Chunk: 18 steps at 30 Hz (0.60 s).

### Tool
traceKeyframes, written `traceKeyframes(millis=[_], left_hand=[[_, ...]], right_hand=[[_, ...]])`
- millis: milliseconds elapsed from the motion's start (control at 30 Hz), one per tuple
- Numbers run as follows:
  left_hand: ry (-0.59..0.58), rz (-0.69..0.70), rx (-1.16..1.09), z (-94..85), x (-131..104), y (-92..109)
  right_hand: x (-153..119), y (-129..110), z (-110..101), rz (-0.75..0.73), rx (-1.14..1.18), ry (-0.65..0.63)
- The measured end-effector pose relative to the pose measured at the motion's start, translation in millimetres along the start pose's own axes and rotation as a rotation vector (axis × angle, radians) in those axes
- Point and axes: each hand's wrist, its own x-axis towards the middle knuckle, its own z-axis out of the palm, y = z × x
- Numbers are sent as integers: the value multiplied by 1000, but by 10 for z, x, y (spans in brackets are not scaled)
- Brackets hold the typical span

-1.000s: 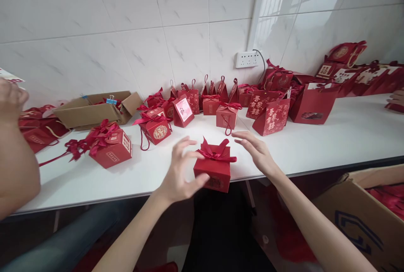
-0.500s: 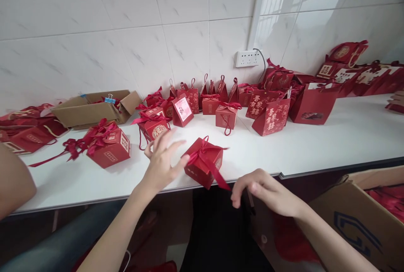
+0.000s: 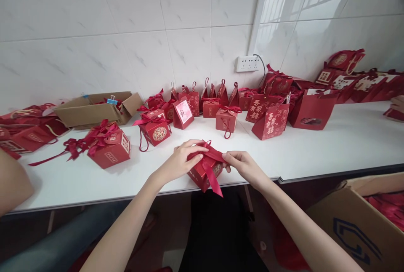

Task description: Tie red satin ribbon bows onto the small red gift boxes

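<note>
A red gift box [image 3: 198, 175] sits at the front edge of the white table, turned corner-on, with a red ribbon [image 3: 212, 176] tied on its top. One ribbon tail hangs over the front of the box. My left hand [image 3: 184, 158] lies over the left side of the box top, its fingers at the bow. On the right, my right hand [image 3: 241, 163] pinches a ribbon loop between thumb and fingers. The fingertips of both hands partly cover the bow.
More red boxes [image 3: 226, 119] stand behind. A box with long ribbons [image 3: 110, 154] and an open cardboard tray [image 3: 85, 116] are at the left, near another person's arm [image 3: 14, 181]. A large carton [image 3: 344, 221] stands at the lower right.
My left hand has moved right onto the box top. My right hand has come up and left from below the table edge and closed on the ribbon.
</note>
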Motion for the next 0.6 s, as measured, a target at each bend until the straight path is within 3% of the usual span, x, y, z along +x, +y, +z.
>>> traceKeyframes(millis=[233, 600], left_hand=[[-23, -40, -97, 26, 22, -64], [0, -40, -123, 31, 58, -57]], right_hand=[[-160, 82, -3, -45, -96, -99], [-228, 148, -46, -60, 3, -105]])
